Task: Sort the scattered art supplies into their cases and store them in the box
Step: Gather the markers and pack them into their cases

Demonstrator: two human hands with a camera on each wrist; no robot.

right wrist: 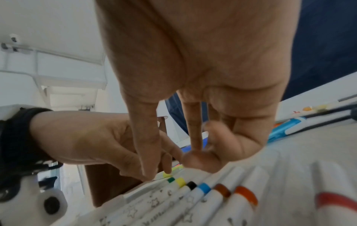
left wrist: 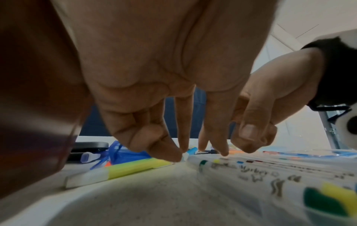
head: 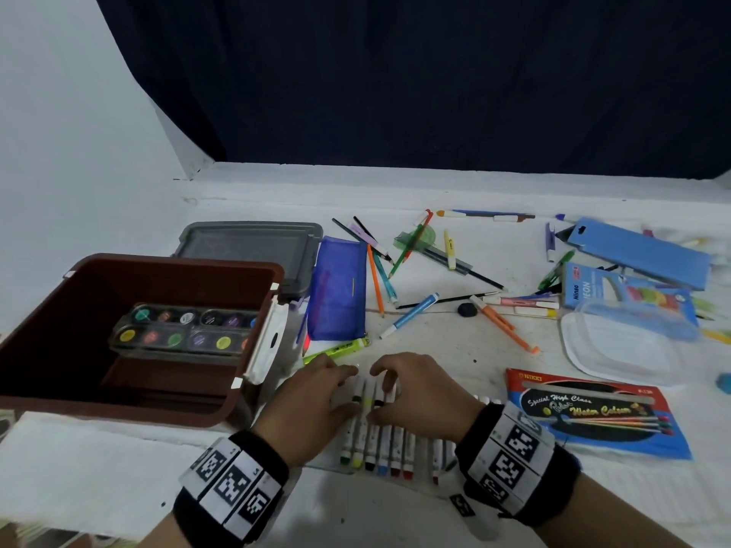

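Both hands work over a row of white markers (head: 379,437) with coloured bands, lying side by side in a clear case near the front edge of the bench (head: 435,350). The left hand (head: 312,405) is palm down at the left end of the row; in the left wrist view its fingers (left wrist: 166,149) are curled down and the fingertips meet on the white tip of a marker, though whether they pinch it or only touch it cannot be told. The right hand (head: 419,397) is arched over the middle of the row, fingers bent with the tips down at the markers' far ends; what it holds, if anything, cannot be told. A yellow highlighter (head: 336,350) lies just beyond the left hand. The brown box (head: 166,270) stands open at the left of the bench with a watercolour palette (head: 186,330) inside. Behind it lies a grey lid (head: 253,247), and beside that a blue mesh pouch (head: 338,290). Loose pens and pencils (head: 415,263) are scattered toward the back edge. A water colour pack (head: 593,413) lies right of the right hand, with a clear plastic lid (head: 617,350) beyond it.
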